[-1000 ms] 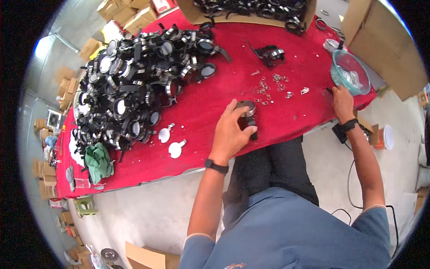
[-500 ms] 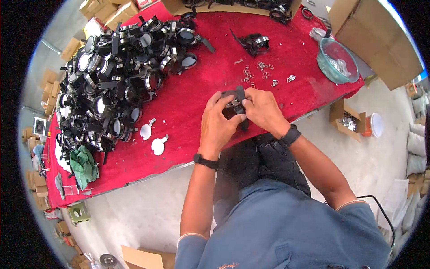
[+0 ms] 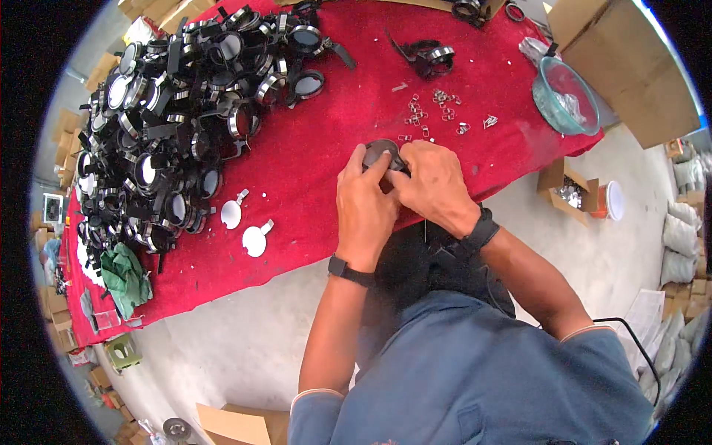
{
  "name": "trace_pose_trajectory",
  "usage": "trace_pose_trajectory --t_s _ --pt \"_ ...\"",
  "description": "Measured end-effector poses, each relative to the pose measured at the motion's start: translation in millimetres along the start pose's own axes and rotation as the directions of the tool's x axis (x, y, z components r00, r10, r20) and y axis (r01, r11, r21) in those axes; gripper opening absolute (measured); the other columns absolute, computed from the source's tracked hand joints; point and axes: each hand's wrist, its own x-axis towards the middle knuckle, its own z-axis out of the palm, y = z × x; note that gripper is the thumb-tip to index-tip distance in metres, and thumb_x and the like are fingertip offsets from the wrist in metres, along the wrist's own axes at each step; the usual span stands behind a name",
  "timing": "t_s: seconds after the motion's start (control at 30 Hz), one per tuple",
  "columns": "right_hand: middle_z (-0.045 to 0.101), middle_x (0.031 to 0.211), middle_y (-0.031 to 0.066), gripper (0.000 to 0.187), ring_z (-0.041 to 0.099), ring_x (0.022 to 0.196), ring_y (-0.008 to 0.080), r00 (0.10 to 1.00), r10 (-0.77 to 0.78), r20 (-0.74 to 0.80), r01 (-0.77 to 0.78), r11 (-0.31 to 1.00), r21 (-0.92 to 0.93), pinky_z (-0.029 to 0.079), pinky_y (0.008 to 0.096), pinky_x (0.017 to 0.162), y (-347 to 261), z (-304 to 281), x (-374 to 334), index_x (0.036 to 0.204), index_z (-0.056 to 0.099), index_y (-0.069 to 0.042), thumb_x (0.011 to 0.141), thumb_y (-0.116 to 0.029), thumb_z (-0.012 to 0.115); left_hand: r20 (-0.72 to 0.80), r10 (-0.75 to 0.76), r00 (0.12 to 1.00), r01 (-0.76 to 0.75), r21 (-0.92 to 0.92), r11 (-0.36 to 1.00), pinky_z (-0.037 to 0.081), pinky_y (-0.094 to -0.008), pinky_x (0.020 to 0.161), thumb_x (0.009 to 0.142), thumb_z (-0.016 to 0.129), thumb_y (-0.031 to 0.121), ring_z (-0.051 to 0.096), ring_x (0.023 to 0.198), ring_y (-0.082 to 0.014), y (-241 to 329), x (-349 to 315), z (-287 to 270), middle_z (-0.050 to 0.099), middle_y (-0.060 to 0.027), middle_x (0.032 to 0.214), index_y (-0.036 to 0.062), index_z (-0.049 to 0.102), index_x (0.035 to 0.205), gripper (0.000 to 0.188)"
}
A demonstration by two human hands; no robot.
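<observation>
Close to the near edge of the red cloth, both hands meet around a black watch with a dark round face. My left hand is closed on it, thumb and fingers pressing at its face and side. From the other side my right hand pinches at its strap end; the fingers hide just what they grip. Beyond the hands lie several small metal buckle-like pieces. Another strapped watch rests farther off. A big heap of similar black-strapped watches covers the left of the table.
Two white discs with tabs lie left of my hands. A green cloth sits at the left corner. On the right are a teal basket and a large cardboard box. An open carton and a white-lidded bucket stand on the floor.
The watch has been turned between my hands, so its round face now shows upward. My right hand has rolled closer over it. The whole view has shifted slightly.
</observation>
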Motion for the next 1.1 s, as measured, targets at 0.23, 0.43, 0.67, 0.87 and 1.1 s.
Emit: trace_pose_trajectory --t_s 0.23,0.43,0.67,0.87,1.1 --pt "0.069 0.081 0.0183 0.017 0.07 0.079 0.0392 0.97 -0.239 0.044 0.238 0.971 0.027 0.057 0.0519 0.072 32 -20 -6 0.084 0.07 -0.003 0.091 -0.018 0.069 0.113 -0.107 0.988 0.109 -0.014 0.994 0.05 -0.0471 0.116 0.072 0.095 0.022 0.061 0.137 -0.044 15 6 -14 0.059 -0.0314 0.151 0.0041 0.077 0.13 0.063" --pt "0.071 0.087 0.0156 0.01 0.073 0.083 0.0368 0.983 -0.092 -0.157 0.007 0.882 -0.472 0.06 0.0507 0.072 133 -89 18 0.091 0.073 -0.008 0.093 -0.016 0.067 0.026 0.134 0.991 -0.135 0.073 0.988 0.057 -0.0389 0.103 0.074 0.095 0.012 0.072 0.117 -0.0314 -4 55 -101 0.074 -0.0172 0.127 0.0036 0.077 0.12 0.05" --pt "0.07 0.095 0.0165 0.015 0.07 0.088 0.0413 0.826 -0.18 -0.533 -0.081 0.899 -0.429 0.058 0.0513 0.075 195 -120 21 0.11 0.072 -0.005 0.097 -0.01 0.066 -0.454 0.536 0.712 0.027 0.78 0.625 0.04 -0.0557 0.12 0.103 0.068 0.021 0.045 0.145 -0.0525 -103 199 -290 0.051 -0.0337 0.155 0.0001 0.058 0.148 0.051" --pt "0.07 0.095 0.0158 0.014 0.07 0.088 0.0388 0.835 0.126 -0.536 -0.206 0.974 -0.09 0.057 0.0498 0.08 213 -60 -25 0.108 0.073 -0.006 0.098 -0.01 0.066 -0.299 0.496 0.815 -0.256 0.582 0.771 0.049 -0.0451 0.112 0.097 0.076 0.019 0.066 0.126 -0.0397 -21 231 -158 0.07 -0.0226 0.136 0.0009 0.066 0.139 0.047" --pt "0.07 0.095 0.0138 0.014 0.071 0.089 0.036 0.78 0.099 -0.618 -0.27 0.944 -0.189 0.057 0.0485 0.078 207 -42 -28 0.109 0.074 -0.007 0.098 -0.009 0.065 0.333 0.223 0.916 -0.356 0.421 0.834 0.06 -0.0499 0.091 0.085 0.083 0.046 0.076 0.101 -0.0396 81 256 47 0.079 -0.0213 0.106 0.0027 0.079 0.113 0.052"
